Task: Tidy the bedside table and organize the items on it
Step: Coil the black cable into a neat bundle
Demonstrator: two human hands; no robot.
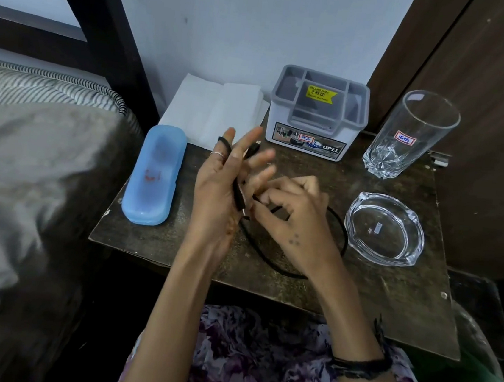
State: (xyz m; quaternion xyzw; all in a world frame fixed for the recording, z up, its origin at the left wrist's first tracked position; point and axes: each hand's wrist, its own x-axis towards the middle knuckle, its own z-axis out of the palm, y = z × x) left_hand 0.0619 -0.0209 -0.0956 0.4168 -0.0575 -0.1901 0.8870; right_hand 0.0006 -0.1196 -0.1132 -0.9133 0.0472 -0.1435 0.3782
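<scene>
A black cable [257, 254] lies in a loose loop on the dark bedside table [373, 294] and runs up into both hands. My left hand [218, 187] is raised with its fingers straight and spread. The cable is looped over those fingers and crosses the palm. My right hand [299, 217] sits just right of it, fingers curled, pinching the cable near a plug end by the left palm. A blue plastic case [154, 177] lies at the table's left edge. A grey plastic organiser box [318, 113] stands at the back.
White folded tissue [212, 109] lies at the back left against the wall. A tall glass tumbler [412, 136] stands at the back right, with a glass ashtray [385, 229] in front of it. The bed [31, 152] borders the table on the left.
</scene>
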